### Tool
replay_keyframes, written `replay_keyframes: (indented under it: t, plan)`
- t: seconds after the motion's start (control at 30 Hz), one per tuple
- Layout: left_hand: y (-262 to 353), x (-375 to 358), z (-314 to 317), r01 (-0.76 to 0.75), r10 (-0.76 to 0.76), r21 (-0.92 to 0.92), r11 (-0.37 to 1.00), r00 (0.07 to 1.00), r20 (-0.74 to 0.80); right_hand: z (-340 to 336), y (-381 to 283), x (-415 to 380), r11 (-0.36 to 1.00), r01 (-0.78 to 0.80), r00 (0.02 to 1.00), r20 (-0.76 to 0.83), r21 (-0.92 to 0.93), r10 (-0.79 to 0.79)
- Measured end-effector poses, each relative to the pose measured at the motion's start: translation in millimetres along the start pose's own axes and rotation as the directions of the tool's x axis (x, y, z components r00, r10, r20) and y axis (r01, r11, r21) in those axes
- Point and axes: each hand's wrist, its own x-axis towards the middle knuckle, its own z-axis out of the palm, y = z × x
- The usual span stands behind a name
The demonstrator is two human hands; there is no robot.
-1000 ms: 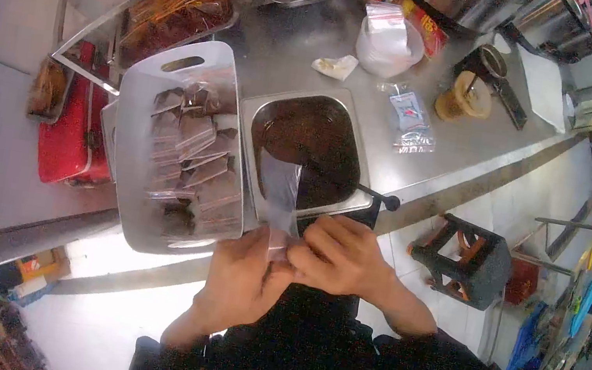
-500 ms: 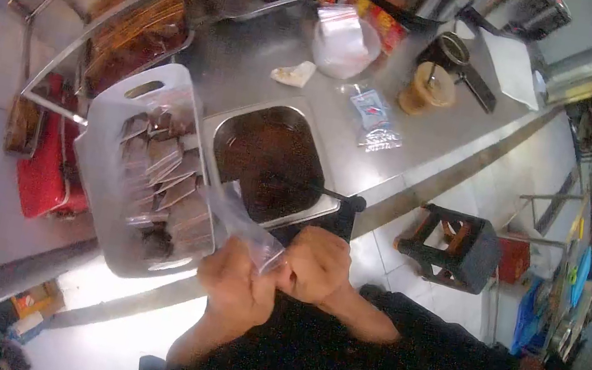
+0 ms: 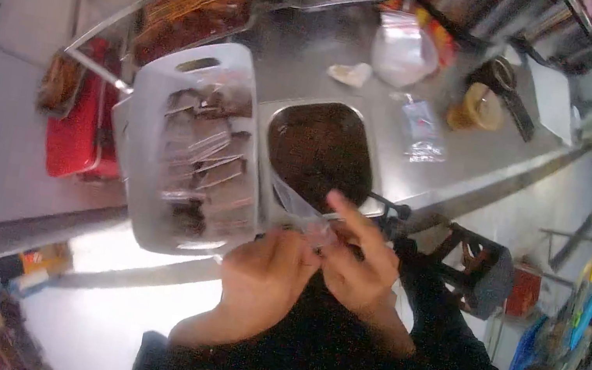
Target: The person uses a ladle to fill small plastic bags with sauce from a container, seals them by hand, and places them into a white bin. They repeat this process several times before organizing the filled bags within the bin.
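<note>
While the left hand (image 3: 264, 268) pinches the clear bag (image 3: 298, 208), the right hand (image 3: 362, 266), also clamped there, has straightened one finger (image 3: 355, 219). Its hold looks lighter.

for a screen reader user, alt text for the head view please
The left hand and right hand hold a clear bag near a metal pan of dark contents; beside the pan, a white bin holds small packets.

bright floor (image 3: 107, 310) — dark stool (image 3: 493, 277)
</note>
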Motion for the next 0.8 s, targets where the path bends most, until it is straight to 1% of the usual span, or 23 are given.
replay_keyframes:
  t: [0.03, 0.07, 0.1, 0.13, 0.2, 0.23, 0.27, 0.3, 0.33, 0.37, 0.4, 0.47, 0.5, 0.53, 0.57, 0.6, 0.67, 0.73, 0.8]
  plan:
    - [0.6, 1.1, -1.5, -0.077, 0.076, 0.013, 0.997, 0.996, 0.042, -2.2, -5.0, 5.6, 0.984, -0.176, 0.983, 0.066, 0.028, 0.174]
    - [0.8, 0.4, -2.6, -0.157, 0.155, 0.016, 0.988, 0.984, 0.085, -3.9, -6.4, 7.8, 0.937, -0.347, 0.931, 0.136, 0.033, 0.340]
    - [0.2, -2.8, -1.4, -0.149, 0.146, 0.020, 0.989, 0.982, 0.119, -3.3, 1.6, 4.1, 0.938, -0.340, 0.938, 0.098, 0.066, 0.333]
    - [0.5, -4.2, -4.5, -0.140, 0.137, 0.023, 0.990, 0.984, 0.113, -3.7, 4.7, 2.0, 0.940, -0.335, 0.939, 0.107, 0.069, 0.326]
    - [0.5, -3.9, -12.5, -0.015, 0.011, -0.134, 0.991, 0.999, -0.034, -8.1, 8.7, -0.8, 0.873, -0.436, 0.891, -0.031, 0.218, 0.453]
    - [-4.7, -2.7, -15.0, 0.055, -0.097, -0.242, 0.969, 0.981, -0.166, -15.3, 7.7, 2.1, 0.789, -0.517, 0.842, 0.030, 0.332, 0.539]
    - [-10.2, -0.3, -18.3, 0.053, -0.096, -0.242, 0.969, 0.981, -0.167, -21.8, 6.4, 4.6, 0.790, -0.516, 0.842, 0.028, 0.332, 0.538]
    - [-15.1, 4.5, -23.0, 0.155, -0.223, -0.373, 0.915, 0.964, -0.147, -27.9, 5.4, 6.9, 0.711, -0.585, 0.802, 0.150, 0.390, 0.578]
    - [-19.0, 8.2, -28.9, 0.252, -0.347, -0.496, 0.831, 0.932, -0.109, -31.4, 5.2, 7.9, 0.621, -0.654, 0.751, 0.277, 0.431, 0.599]
    - [-20.6, 9.4, -36.5, 0.277, -0.305, -0.516, 0.810, 0.952, 0.033, -30.6, 7.7, 3.9, 0.617, -0.661, 0.750, 0.336, 0.428, 0.570]
    - [-28.8, 7.3, -35.8, 0.282, -0.312, -0.517, 0.808, 0.950, 0.029, -27.2, 10.4, 1.5, 0.618, -0.661, 0.750, 0.343, 0.425, 0.565]
    - [-43.3, 3.4, -29.8, 0.095, -0.076, -0.625, 0.775, 0.995, 0.057, -21.8, 13.8, -1.4, 0.684, -0.472, 0.877, 0.215, 0.557, 0.430]
    - [-40.7, 3.2, -30.7, 0.093, -0.074, -0.627, 0.774, 0.996, 0.057, -23.8, 9.1, 3.9, 0.719, -0.478, 0.877, 0.230, 0.504, 0.422]
    - [-35.4, 3.2, -33.4, 0.142, -0.164, -0.607, 0.782, 0.986, 0.019, -21.8, 8.1, 4.2, 0.721, -0.480, 0.876, 0.226, 0.501, 0.426]
    - [-32.3, 2.5, -34.7, 0.193, -0.251, -0.589, 0.785, 0.968, -0.018, -19.5, 7.2, 3.7, 0.793, -0.441, 0.897, 0.178, 0.421, 0.404]
    - [-32.4, 1.7, -33.8, 0.193, -0.248, -0.590, 0.784, 0.969, -0.013, -18.0, 6.4, 3.1, 0.854, -0.399, 0.917, 0.136, 0.334, 0.375]
    - [-33.9, -0.8, -31.2, 0.247, -0.273, -0.581, 0.776, 0.961, 0.043, -17.3, 4.0, 3.7, 0.839, -0.414, 0.910, 0.136, 0.353, 0.392]
    - [-39.5, -6.4, -25.5, 0.229, -0.256, -0.604, 0.764, 0.966, 0.042, -16.1, 4.8, 1.4, 0.824, -0.426, 0.904, 0.141, 0.374, 0.404]
    - [-40.0, -10.2, -24.7, 0.210, -0.239, -0.626, 0.751, 0.970, 0.040, -13.8, 8.6, -6.7, 0.705, -0.476, 0.874, 0.191, 0.526, 0.447]
